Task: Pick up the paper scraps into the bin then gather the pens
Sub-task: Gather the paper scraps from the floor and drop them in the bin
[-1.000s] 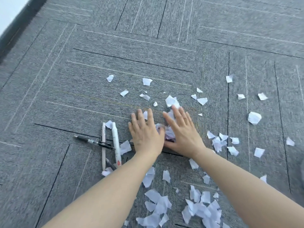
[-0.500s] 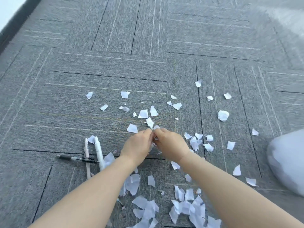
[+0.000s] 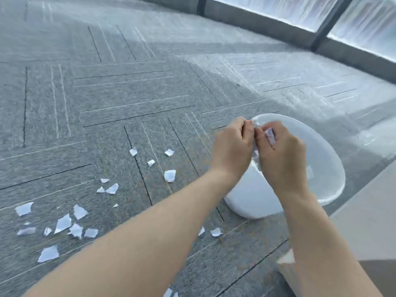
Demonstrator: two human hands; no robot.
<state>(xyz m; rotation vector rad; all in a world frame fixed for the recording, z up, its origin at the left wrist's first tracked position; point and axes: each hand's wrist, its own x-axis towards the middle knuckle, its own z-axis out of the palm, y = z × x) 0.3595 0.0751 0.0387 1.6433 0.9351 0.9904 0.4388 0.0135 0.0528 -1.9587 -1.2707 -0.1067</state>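
**Both hands over the bin, scraps bunched between them**

I see both hands together above the near-left rim of the white plastic bin (image 3: 325, 159), which stands on the grey carpet floor (image 3: 128, 99) at the right of my view. My left hand (image 3: 233, 151) is curled, knuckles up, its fingertips pressed against those of my right hand (image 3: 282, 155). The right hand is curled too, and a wad of white paper scraps (image 3: 269, 133) shows between its thumb and fingers; more white paper peeks out in the gap where the two hands meet. Both hands grip that bunch together, held over the bin's open mouth. I cannot tell what lies inside the bin; its inner wall looks pale and blurred.

Loose scraps are still on the carpet to the left of the bin. A small group (image 3: 170, 175) lies just left of my left wrist, and a denser scatter (image 3: 63, 224) sits nearer the lower left edge of the view. Two more bits (image 3: 215, 231) lie just in front of the bin's base, between my forearms. No pens show in this view.

Along the far right runs a dark window frame (image 3: 321, 24) with bright glass behind it.
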